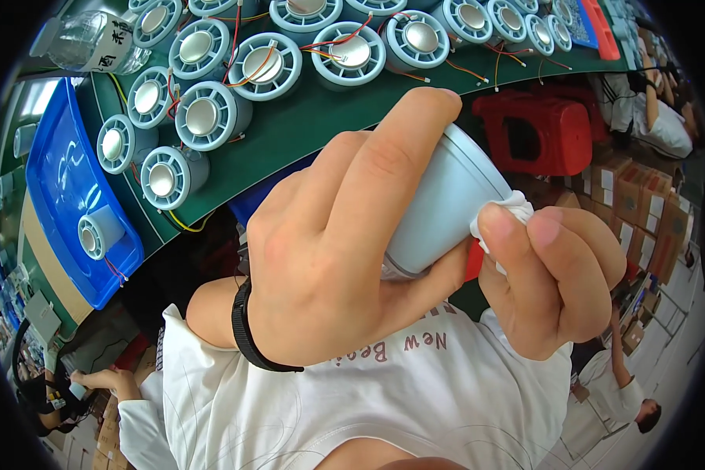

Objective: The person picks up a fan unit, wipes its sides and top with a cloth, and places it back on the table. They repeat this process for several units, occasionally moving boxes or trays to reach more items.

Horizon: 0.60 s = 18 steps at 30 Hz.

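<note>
A pale blue cup-shaped plastic housing (446, 192) is held tilted in front of my chest. My left hand (321, 227), with a black band at the wrist, wraps round it, fingers over the top and thumb underneath. Pinched between the thumb and fingers of my right hand (556, 274) is a bunched white cloth (515, 205), which touches the housing's rim. The inside of the housing faces away from view.
On the green table (290, 133) stand several like housings (211, 116) with silver discs and thin wires. A blue tray (63, 172) with one housing lies at left, near a clear bottle (94, 43). Beyond are a red stool (544, 133), cartons (623, 196) and other people.
</note>
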Tool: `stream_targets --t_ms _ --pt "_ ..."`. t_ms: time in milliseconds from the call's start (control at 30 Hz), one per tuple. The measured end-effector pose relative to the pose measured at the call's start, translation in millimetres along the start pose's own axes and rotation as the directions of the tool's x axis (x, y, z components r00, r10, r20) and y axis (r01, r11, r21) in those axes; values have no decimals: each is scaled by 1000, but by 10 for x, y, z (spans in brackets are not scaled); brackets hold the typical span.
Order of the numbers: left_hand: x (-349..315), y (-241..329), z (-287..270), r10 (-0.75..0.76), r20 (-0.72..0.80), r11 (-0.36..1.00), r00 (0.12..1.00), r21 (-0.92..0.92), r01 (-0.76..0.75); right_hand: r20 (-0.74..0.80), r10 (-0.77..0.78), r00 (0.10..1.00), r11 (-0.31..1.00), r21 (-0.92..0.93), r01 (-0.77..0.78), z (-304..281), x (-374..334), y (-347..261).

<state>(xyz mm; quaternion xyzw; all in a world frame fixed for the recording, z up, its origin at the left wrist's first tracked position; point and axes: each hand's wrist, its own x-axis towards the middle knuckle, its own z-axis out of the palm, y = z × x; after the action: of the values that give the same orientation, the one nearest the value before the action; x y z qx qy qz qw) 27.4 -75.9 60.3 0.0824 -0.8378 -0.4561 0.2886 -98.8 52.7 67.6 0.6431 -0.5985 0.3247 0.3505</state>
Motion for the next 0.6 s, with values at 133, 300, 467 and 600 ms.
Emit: stream_targets --t_ms 133,300,467,600 --pt "20 -27 33 5 -31 1000 1000 -12 -6 -11 -5 1000 1000 -19 4 3 8 -8" --pt "14 -56 27 76 -48 997 996 11 -76 -11 -5 1000 999 -35 4 22 28 -23" --pt "-6 -68 6 84 -9 996 996 38 -83 2 -7 1000 998 -56 7 19 -13 -26" --pt "10 -87 195 42 -181 999 983 13 -40 6 -15 1000 998 -65 15 33 -19 -40"
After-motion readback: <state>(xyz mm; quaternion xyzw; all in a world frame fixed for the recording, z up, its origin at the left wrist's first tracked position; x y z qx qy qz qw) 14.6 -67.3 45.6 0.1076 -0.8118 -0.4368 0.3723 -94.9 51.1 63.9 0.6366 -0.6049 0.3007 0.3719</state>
